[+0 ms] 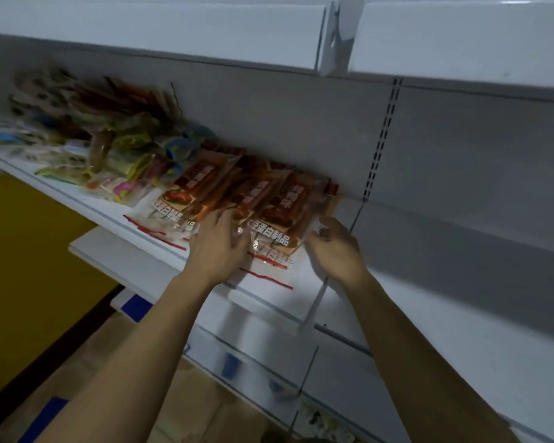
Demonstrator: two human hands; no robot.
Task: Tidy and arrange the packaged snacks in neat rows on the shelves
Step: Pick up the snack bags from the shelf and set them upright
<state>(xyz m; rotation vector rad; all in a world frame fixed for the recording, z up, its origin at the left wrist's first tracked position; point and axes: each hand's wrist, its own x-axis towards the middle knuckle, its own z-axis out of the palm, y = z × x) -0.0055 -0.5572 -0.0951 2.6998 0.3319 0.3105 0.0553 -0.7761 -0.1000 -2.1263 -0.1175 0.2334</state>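
Several red and orange snack packets [269, 199] with white lettering lie overlapping on a white shelf [115, 219]. My left hand [218, 247] rests flat on the near packets, fingers stretched over them. My right hand [336, 247] is at the right edge of the pile, its thumb and fingers pinching the clear edge of the rightmost packet [317, 203]. A mixed heap of other packaged snacks [109, 135] sits further left on the same shelf, blurred.
A white upper shelf [205, 36] hangs overhead. A grey back panel with a slotted upright [378, 142] stands behind. The shelf part right of the upright is bare. Lower shelves [269, 356], a cardboard box [87, 362] and a yellow wall [20, 251] lie below.
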